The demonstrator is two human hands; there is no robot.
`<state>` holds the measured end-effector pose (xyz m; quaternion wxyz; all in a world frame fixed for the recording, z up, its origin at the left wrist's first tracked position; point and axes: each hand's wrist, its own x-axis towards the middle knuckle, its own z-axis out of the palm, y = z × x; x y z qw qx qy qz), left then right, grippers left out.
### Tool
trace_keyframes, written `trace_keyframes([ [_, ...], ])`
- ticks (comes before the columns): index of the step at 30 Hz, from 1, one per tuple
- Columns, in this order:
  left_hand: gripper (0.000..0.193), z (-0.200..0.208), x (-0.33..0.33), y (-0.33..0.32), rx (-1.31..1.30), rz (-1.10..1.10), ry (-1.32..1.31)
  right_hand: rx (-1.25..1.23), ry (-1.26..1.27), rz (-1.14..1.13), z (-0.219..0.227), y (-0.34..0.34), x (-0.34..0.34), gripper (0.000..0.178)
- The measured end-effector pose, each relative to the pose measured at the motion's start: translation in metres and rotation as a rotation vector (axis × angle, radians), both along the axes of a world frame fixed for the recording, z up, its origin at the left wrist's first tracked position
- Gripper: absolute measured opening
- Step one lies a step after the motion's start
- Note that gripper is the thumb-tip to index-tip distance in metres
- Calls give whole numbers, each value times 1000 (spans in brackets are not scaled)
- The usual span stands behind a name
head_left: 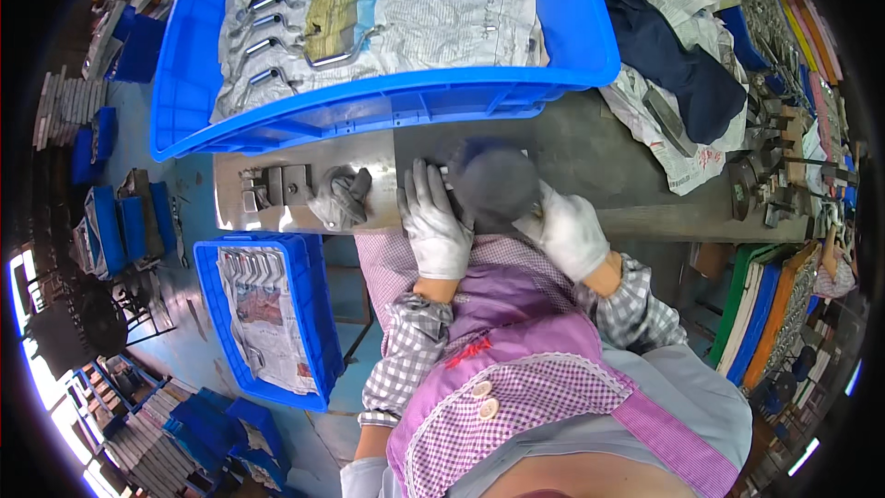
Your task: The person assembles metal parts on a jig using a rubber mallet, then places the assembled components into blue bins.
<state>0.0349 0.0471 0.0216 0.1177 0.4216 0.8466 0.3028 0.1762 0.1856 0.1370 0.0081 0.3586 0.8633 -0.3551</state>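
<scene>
A metal table runs across in front of the person, with a big blue tub at its far side, paper-lined and holding bent shiny rods. A smaller blue tub sits lower left; dark cloth lies right.

The left hand lies flat, fingers straight, nearly side by side, pointing away from the person. The right hand meets the right edge of a dark block; its fingertips are hidden, so I cannot tell whether they pinch.

That block is over the table between both hands, blackish, rounded and blurred. It shows no clear long axis or pointing end, and blocks the surface beneath. A crumpled grey rag rests left.
</scene>
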Motion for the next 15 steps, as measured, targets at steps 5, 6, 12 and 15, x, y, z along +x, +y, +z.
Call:
trace_keyframes([
  [5,74,2,4,4,-25,-6,296,529,-137,-275,-21,49,89,33],
  [6,74,5,1,9,-26,18,329,651,-141,-357,-37,62,94,33],
  [12,75,-4,0,12,-18,7,375,453,462,-146,-107,29,-3,27],
  [15,77,-4,3,13,-15,36,362,366,542,-241,-123,31,-10,26],
])
